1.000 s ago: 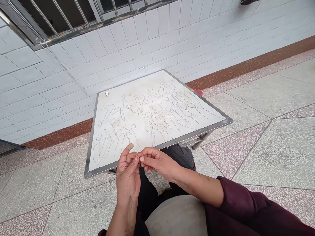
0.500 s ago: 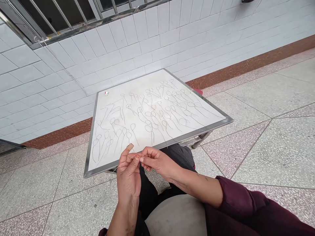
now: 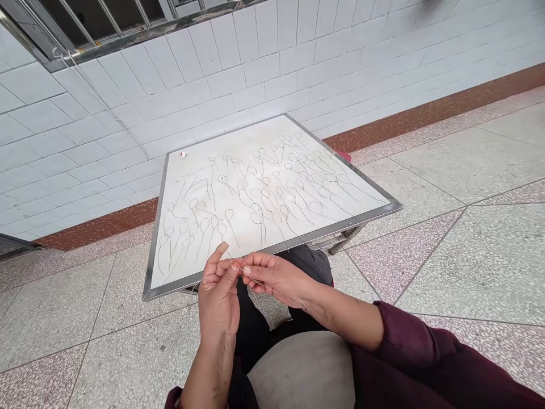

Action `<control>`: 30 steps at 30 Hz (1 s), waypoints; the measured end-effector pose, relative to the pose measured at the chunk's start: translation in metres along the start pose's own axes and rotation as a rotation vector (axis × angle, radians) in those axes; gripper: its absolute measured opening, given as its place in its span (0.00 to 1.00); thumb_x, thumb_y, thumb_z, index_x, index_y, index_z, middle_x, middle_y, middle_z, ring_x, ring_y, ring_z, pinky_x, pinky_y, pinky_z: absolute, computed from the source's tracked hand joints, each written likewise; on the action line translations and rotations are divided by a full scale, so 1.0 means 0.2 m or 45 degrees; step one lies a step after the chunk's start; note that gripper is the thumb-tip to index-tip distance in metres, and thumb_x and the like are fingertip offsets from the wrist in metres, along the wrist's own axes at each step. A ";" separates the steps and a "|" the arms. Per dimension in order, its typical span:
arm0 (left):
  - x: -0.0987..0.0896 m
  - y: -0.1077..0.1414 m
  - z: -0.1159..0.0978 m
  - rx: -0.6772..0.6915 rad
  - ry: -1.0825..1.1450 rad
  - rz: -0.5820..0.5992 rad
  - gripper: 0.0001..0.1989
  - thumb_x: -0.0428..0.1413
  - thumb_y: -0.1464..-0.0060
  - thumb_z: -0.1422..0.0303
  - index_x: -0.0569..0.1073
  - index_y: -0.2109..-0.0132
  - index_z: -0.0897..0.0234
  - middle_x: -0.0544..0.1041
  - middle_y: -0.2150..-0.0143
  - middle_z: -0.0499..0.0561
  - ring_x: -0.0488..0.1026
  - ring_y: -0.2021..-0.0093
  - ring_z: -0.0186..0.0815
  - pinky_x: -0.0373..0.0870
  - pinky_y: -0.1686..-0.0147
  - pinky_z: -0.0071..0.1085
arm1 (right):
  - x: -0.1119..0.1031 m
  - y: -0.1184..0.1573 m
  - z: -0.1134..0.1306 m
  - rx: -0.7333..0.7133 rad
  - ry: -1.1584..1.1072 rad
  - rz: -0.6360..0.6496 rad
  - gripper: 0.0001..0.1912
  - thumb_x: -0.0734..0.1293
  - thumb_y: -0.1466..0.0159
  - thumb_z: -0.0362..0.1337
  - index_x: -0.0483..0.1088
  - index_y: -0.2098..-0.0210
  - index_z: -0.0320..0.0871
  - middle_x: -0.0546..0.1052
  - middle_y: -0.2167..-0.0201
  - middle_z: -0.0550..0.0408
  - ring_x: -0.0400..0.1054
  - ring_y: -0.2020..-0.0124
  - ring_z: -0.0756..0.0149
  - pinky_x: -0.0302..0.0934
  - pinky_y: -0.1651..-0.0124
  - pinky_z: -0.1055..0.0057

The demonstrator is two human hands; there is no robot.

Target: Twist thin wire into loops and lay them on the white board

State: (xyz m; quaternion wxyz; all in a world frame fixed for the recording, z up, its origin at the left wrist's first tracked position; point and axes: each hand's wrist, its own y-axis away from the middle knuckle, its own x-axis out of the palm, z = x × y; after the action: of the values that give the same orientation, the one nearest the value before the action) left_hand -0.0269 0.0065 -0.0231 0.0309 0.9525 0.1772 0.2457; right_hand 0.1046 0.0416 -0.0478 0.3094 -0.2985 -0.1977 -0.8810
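My left hand (image 3: 220, 301) and my right hand (image 3: 275, 277) meet just off the near edge of the table, fingertips almost touching. Between thumb and fingers, both are closed on a thin, pale wire (image 3: 263, 285). One length of it runs across my right hand toward the wrist; another pokes out left of my left hand. The part between the fingertips is mostly hidden. A tan wrap covers the tip of one raised left finger. Beyond my hands, several thin wires with looped heads and long tails (image 3: 255, 217) lie spread over the white tabletop (image 3: 238, 139).
Metal trim (image 3: 172, 291) edges the table, which stands against a white tiled wall (image 3: 238, 82). A small red-and-white item (image 3: 183, 155) sits at its far left corner. My legs are under the near edge. Speckled stone floor (image 3: 464, 261) surrounds it.
The wire now shows lying across my right hand toward the wrist. Both hands stay pinched together, with only small finger shifts. The view has tilted slightly.
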 end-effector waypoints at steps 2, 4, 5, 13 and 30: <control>-0.01 0.00 0.00 0.026 0.017 -0.042 0.28 0.71 0.58 0.73 0.77 0.47 0.61 0.78 0.71 0.44 0.76 0.64 0.30 0.71 0.57 0.26 | 0.00 0.00 0.00 -0.027 0.090 0.015 0.17 0.76 0.44 0.47 0.73 0.64 0.42 0.73 0.72 0.59 0.62 0.73 0.74 0.54 0.71 0.75; -0.01 0.00 -0.01 0.060 0.021 -0.086 0.29 0.71 0.58 0.74 0.76 0.46 0.60 0.79 0.71 0.44 0.76 0.64 0.30 0.71 0.58 0.26 | -0.01 0.01 -0.01 -0.076 0.174 0.046 0.16 0.75 0.43 0.46 0.72 0.64 0.42 0.72 0.73 0.60 0.62 0.73 0.74 0.52 0.73 0.75; -0.01 0.00 -0.02 0.078 0.015 -0.105 0.29 0.71 0.57 0.73 0.76 0.46 0.60 0.79 0.71 0.44 0.76 0.64 0.30 0.71 0.58 0.25 | 0.00 0.01 -0.01 -0.091 0.199 0.060 0.15 0.74 0.42 0.46 0.72 0.65 0.42 0.71 0.74 0.60 0.61 0.73 0.74 0.51 0.73 0.75; 0.00 0.02 -0.02 0.157 -0.001 -0.192 0.29 0.71 0.58 0.72 0.76 0.47 0.60 0.79 0.69 0.44 0.76 0.66 0.31 0.70 0.67 0.26 | 0.03 0.01 -0.04 -0.064 0.110 -0.010 0.17 0.77 0.46 0.46 0.72 0.67 0.42 0.69 0.76 0.62 0.59 0.75 0.74 0.48 0.74 0.75; 0.03 0.04 -0.05 0.159 0.085 -0.233 0.29 0.71 0.60 0.75 0.77 0.48 0.63 0.77 0.72 0.44 0.74 0.70 0.28 0.70 0.63 0.26 | 0.06 0.00 -0.12 -0.130 0.024 -0.012 0.17 0.78 0.47 0.46 0.73 0.68 0.42 0.72 0.75 0.61 0.60 0.74 0.74 0.52 0.67 0.73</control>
State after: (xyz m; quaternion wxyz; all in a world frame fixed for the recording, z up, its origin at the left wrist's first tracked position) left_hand -0.0240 0.0018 -0.0100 -0.0121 0.9237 0.2793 0.2619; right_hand 0.0881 0.0232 -0.0582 0.2913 -0.3047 -0.1508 -0.8942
